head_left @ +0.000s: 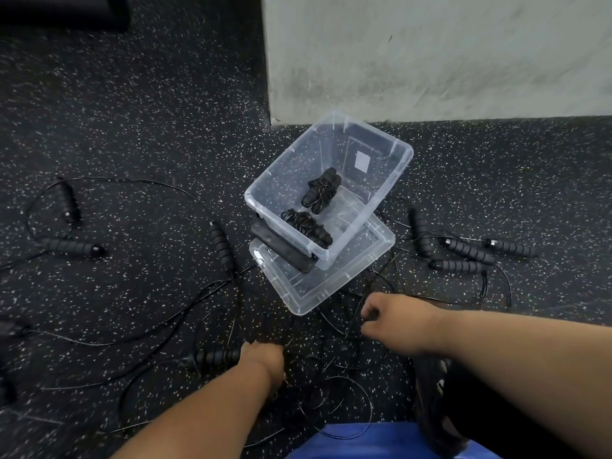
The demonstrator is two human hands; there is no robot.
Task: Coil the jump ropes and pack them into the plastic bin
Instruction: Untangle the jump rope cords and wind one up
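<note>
Head camera, looking down at a black rubber floor flecked with white, with a pale grey wall at the far right.

In the middle stands a clear plastic bin, tilted, its near end resting on its clear lid, which lies flat on the floor. Inside the bin are two coiled jump ropes: one bundle farther in, another at the near end. A flat black object lies on the lid, partly under the bin.

Loose jump ropes sprawl over the floor. Ridged black handles lie far left, left, just left of the bin, and in a cluster at the right. Thin black cords tangle together near the person.

The left hand, fingers curled, grips a handle lying on the floor. The right hand, just near the lid's corner, pinches a strand of cord with curled fingers. A blue garment shows at the bottom edge.
</note>
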